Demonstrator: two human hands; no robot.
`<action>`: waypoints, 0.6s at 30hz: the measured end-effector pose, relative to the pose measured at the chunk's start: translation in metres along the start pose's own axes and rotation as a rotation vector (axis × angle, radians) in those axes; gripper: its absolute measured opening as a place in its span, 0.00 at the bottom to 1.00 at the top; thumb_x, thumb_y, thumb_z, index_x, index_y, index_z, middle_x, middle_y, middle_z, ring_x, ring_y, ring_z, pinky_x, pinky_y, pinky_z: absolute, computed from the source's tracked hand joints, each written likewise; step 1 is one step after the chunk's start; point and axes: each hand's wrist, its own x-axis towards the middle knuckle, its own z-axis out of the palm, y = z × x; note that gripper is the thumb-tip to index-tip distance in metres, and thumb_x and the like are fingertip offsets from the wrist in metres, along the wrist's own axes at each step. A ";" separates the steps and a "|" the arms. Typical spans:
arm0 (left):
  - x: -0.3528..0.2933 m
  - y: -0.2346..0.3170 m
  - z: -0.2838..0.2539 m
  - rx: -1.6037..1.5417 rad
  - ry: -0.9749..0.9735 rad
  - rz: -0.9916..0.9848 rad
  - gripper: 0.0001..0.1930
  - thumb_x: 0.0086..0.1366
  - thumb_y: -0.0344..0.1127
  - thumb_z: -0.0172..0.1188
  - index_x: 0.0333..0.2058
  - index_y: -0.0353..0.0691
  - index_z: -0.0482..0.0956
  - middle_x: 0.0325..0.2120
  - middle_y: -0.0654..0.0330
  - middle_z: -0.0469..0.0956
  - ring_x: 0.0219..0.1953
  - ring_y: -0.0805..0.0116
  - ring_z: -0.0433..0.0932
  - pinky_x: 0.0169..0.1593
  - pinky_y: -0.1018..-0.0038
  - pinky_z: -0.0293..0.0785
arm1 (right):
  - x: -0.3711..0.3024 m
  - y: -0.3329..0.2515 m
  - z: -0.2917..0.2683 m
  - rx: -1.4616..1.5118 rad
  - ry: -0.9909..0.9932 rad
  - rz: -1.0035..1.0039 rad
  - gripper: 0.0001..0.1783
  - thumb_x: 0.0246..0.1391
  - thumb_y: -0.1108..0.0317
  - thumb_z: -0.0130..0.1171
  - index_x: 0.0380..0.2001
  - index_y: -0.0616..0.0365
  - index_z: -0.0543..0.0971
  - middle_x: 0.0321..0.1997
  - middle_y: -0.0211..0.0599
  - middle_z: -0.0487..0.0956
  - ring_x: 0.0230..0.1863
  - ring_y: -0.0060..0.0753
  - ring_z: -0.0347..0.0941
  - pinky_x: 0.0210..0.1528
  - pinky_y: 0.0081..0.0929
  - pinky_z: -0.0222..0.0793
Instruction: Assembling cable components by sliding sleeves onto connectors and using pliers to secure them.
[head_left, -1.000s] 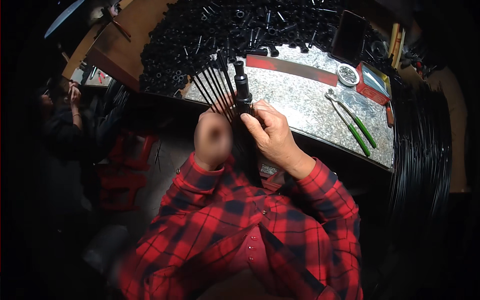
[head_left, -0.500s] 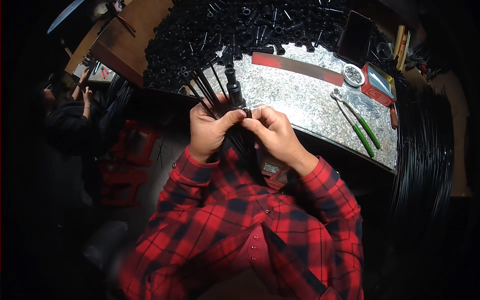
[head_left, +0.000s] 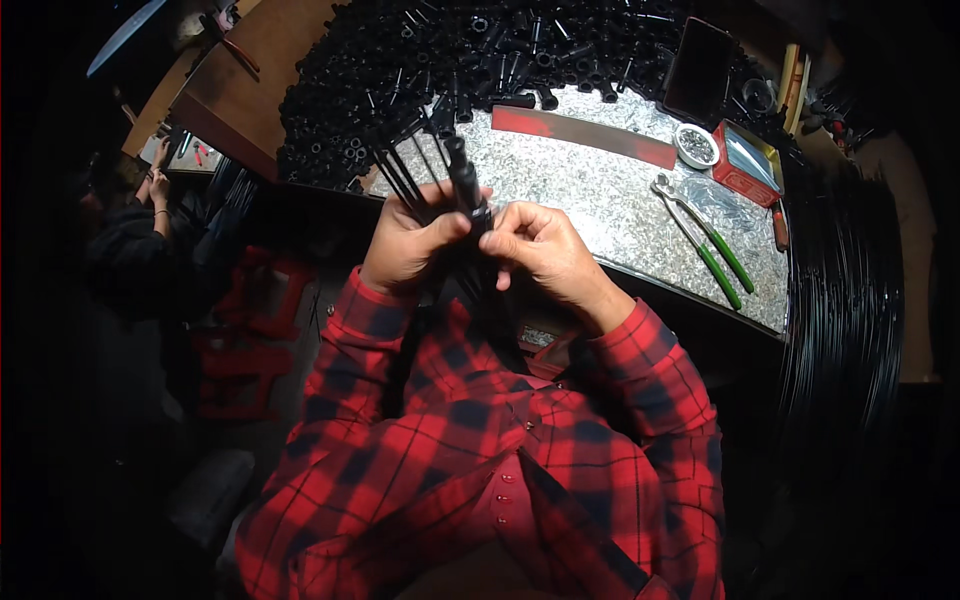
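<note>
My left hand is closed around several thin black rods, which fan out above the fingers. A black tubular fitting stands almost upright between my two hands, my left thumb lying against its lower part. My right hand is closed in a pinch beside the fitting's lower end, thumb and forefinger together; whatever they grip is hidden. Both hands are held in front of the bench edge, over my lap. Beyond them lies a big heap of similar black fittings.
On the speckled bench top lie green-handled pliers and a long flat red-and-grey strip. A white bowl of small parts, a red box and a dark tablet-like slab stand right. Black rods hang there. A co-worker works left.
The whole view has shifted slightly. My left fingers have moved a little on the rods, and my right fingers have drawn slightly down at the fitting's lower end.
</note>
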 end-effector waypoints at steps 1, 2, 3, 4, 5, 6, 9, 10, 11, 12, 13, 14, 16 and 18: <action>0.000 -0.003 0.009 -0.013 0.129 -0.010 0.17 0.56 0.29 0.63 0.43 0.30 0.73 0.34 0.61 0.78 0.35 0.75 0.75 0.40 0.80 0.72 | 0.001 0.001 0.001 -0.001 -0.003 0.000 0.11 0.51 0.68 0.62 0.23 0.59 0.71 0.21 0.29 0.73 0.17 0.17 0.69 0.18 0.13 0.63; 0.002 -0.007 0.017 -0.025 0.257 -0.019 0.18 0.56 0.29 0.63 0.44 0.30 0.72 0.33 0.61 0.77 0.34 0.75 0.75 0.39 0.80 0.72 | 0.004 0.004 0.002 -0.028 0.079 -0.021 0.11 0.51 0.68 0.61 0.23 0.59 0.70 0.21 0.29 0.73 0.16 0.17 0.69 0.18 0.13 0.63; 0.001 -0.012 0.026 -0.025 0.257 -0.016 0.18 0.56 0.29 0.63 0.44 0.30 0.72 0.33 0.61 0.77 0.34 0.75 0.75 0.39 0.80 0.72 | 0.006 0.006 0.004 -0.053 0.160 -0.042 0.11 0.51 0.69 0.61 0.23 0.59 0.70 0.21 0.30 0.73 0.16 0.17 0.69 0.18 0.13 0.63; -0.003 -0.017 0.035 0.057 0.300 0.070 0.20 0.57 0.28 0.62 0.47 0.30 0.69 0.34 0.61 0.76 0.34 0.76 0.74 0.40 0.80 0.71 | 0.010 0.009 0.006 -0.076 0.237 -0.062 0.10 0.52 0.69 0.61 0.23 0.59 0.70 0.21 0.30 0.73 0.16 0.18 0.68 0.18 0.13 0.63; -0.007 -0.021 0.042 0.140 0.343 0.155 0.22 0.58 0.28 0.60 0.49 0.31 0.65 0.35 0.61 0.74 0.35 0.77 0.73 0.40 0.81 0.70 | 0.013 0.013 0.010 -0.075 0.230 -0.063 0.10 0.52 0.69 0.61 0.23 0.59 0.70 0.21 0.30 0.73 0.16 0.18 0.68 0.18 0.13 0.63; -0.009 -0.023 0.043 0.223 0.385 0.240 0.24 0.59 0.27 0.59 0.52 0.31 0.62 0.35 0.61 0.73 0.36 0.78 0.72 0.41 0.82 0.69 | 0.016 0.018 0.013 -0.109 0.241 -0.108 0.10 0.52 0.70 0.60 0.23 0.60 0.70 0.21 0.30 0.73 0.16 0.18 0.68 0.18 0.13 0.64; -0.008 -0.025 0.033 0.397 0.413 0.218 0.22 0.59 0.25 0.56 0.52 0.32 0.61 0.35 0.63 0.70 0.35 0.79 0.70 0.40 0.82 0.68 | 0.020 0.025 0.025 -0.175 0.253 -0.194 0.10 0.51 0.72 0.59 0.23 0.61 0.69 0.20 0.31 0.72 0.17 0.19 0.69 0.18 0.13 0.64; -0.008 -0.024 0.029 0.481 0.423 0.204 0.22 0.60 0.24 0.55 0.51 0.32 0.60 0.35 0.63 0.69 0.34 0.80 0.69 0.39 0.82 0.68 | 0.018 0.028 0.029 -0.243 0.280 -0.253 0.10 0.51 0.73 0.59 0.23 0.62 0.69 0.20 0.32 0.72 0.18 0.19 0.69 0.18 0.14 0.64; -0.010 -0.022 0.027 0.485 0.429 0.204 0.22 0.60 0.24 0.55 0.51 0.32 0.60 0.35 0.63 0.69 0.34 0.80 0.69 0.39 0.82 0.68 | 0.015 0.028 0.033 -0.309 0.308 -0.312 0.10 0.51 0.73 0.59 0.22 0.62 0.69 0.20 0.33 0.72 0.19 0.19 0.69 0.18 0.14 0.64; -0.011 -0.016 0.025 0.426 0.402 0.153 0.20 0.60 0.24 0.55 0.50 0.32 0.61 0.34 0.64 0.69 0.33 0.80 0.68 0.39 0.82 0.67 | 0.013 0.028 0.036 -0.377 0.339 -0.373 0.10 0.51 0.74 0.58 0.22 0.63 0.68 0.20 0.34 0.72 0.20 0.19 0.69 0.18 0.14 0.63; -0.013 -0.010 0.022 0.367 0.373 0.101 0.18 0.60 0.23 0.54 0.48 0.32 0.62 0.34 0.64 0.68 0.33 0.80 0.68 0.38 0.82 0.67 | 0.011 0.027 0.038 -0.376 0.337 -0.374 0.10 0.51 0.74 0.58 0.22 0.63 0.68 0.20 0.34 0.72 0.20 0.19 0.69 0.18 0.14 0.63; -0.014 -0.006 0.020 0.308 0.344 0.049 0.16 0.60 0.23 0.53 0.46 0.33 0.63 0.33 0.64 0.67 0.32 0.80 0.67 0.38 0.82 0.67 | 0.009 0.026 0.040 -0.332 0.328 -0.343 0.09 0.50 0.74 0.58 0.23 0.64 0.69 0.21 0.35 0.73 0.21 0.19 0.69 0.19 0.15 0.64; -0.014 -0.004 0.012 0.378 0.314 0.071 0.15 0.60 0.22 0.53 0.45 0.33 0.63 0.33 0.64 0.67 0.32 0.80 0.67 0.38 0.82 0.67 | 0.007 0.024 0.041 -0.247 0.312 -0.281 0.08 0.50 0.74 0.58 0.23 0.65 0.70 0.21 0.36 0.73 0.23 0.20 0.69 0.21 0.16 0.64; -0.015 -0.004 0.008 0.514 0.255 0.113 0.14 0.59 0.22 0.53 0.43 0.34 0.63 0.33 0.64 0.67 0.33 0.80 0.67 0.39 0.82 0.67 | 0.010 0.026 0.033 -0.298 0.301 -0.270 0.07 0.50 0.74 0.58 0.24 0.65 0.71 0.22 0.35 0.74 0.23 0.19 0.69 0.22 0.17 0.64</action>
